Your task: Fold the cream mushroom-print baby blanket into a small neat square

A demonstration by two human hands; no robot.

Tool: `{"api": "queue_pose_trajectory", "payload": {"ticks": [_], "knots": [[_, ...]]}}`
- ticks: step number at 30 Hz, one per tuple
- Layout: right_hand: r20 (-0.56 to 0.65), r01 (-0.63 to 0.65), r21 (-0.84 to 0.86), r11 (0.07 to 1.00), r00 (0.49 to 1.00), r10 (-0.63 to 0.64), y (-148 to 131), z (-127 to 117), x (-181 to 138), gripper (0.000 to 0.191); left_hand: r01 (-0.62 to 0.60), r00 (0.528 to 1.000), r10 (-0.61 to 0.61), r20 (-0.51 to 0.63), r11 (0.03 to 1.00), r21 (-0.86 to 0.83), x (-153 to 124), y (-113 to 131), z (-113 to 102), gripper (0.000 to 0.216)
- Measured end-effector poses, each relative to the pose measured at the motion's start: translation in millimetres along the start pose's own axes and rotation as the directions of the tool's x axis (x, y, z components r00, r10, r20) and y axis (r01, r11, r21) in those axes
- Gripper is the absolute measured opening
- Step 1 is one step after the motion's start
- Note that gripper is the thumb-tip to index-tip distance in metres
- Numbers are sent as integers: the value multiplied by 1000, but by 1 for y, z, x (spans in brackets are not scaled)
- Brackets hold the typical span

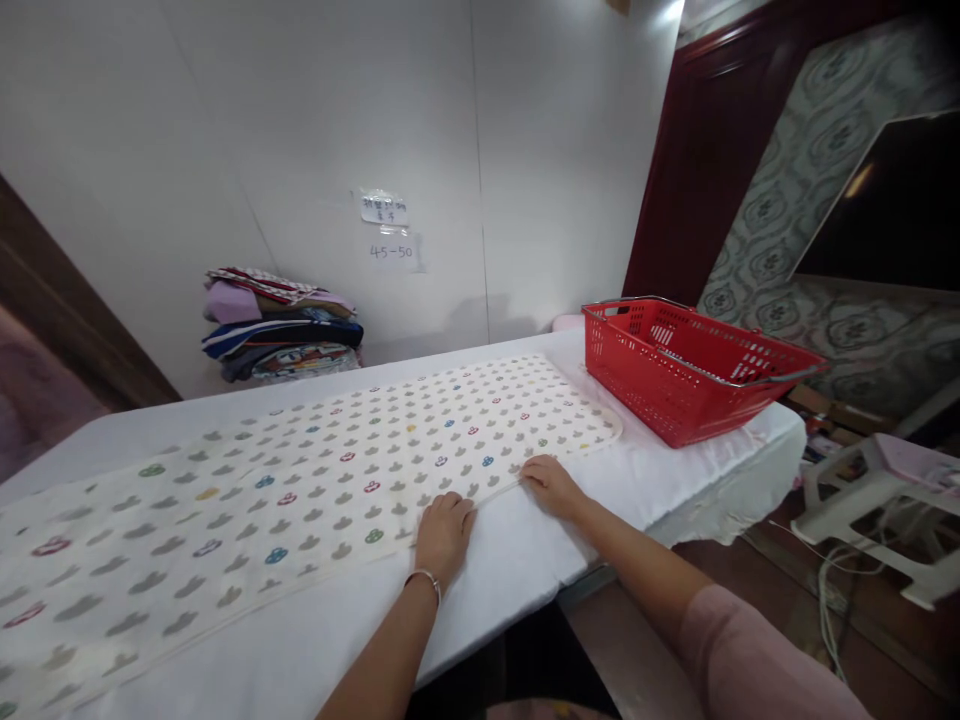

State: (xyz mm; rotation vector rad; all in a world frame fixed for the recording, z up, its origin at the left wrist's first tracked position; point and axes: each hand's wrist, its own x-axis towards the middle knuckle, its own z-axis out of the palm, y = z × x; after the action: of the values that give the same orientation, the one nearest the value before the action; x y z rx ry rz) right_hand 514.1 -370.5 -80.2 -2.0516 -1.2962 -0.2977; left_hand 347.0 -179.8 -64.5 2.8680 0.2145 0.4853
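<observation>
A long cream blanket (405, 440) printed with grey and coloured mushroom-like shapes lies spread flat across the table, running out of view at the left. My left hand (444, 535), with a bracelet at the wrist, rests on its near edge, fingers lying on the fabric. Further right along that same edge is my right hand (553, 484), its fingers curled together on the hem as if pinching it; the fingertips are partly hidden. The blanket's right end has rounded corners and stops short of the basket.
A red plastic basket (645, 385) stands at the table's right end. White cloth (517, 560) covers the table. Folded clothes (285, 325) are stacked against the white wall, below paper labels (391, 250). A white stool (862, 500) and cables are on the floor at right.
</observation>
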Motion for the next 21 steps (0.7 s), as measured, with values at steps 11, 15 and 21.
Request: {"api": "queue_pose_trajectory", "payload": {"ticks": [11, 15, 21], "knots": [[-435, -801, 49, 596, 520, 735, 126, -114, -29, 29, 4, 1000, -4, 3, 1000, 5, 1, 1, -2, 27], [-345, -855, 84, 511, 456, 820, 145, -118, -24, 19, 4, 1000, -4, -6, 1000, 9, 1, 0, -1, 27], [-237, -812, 222, 540, 492, 838, 156, -114, -10, 17, 1, 1000, -1, -22, 1000, 9, 2, -1, -1, 26]]}}
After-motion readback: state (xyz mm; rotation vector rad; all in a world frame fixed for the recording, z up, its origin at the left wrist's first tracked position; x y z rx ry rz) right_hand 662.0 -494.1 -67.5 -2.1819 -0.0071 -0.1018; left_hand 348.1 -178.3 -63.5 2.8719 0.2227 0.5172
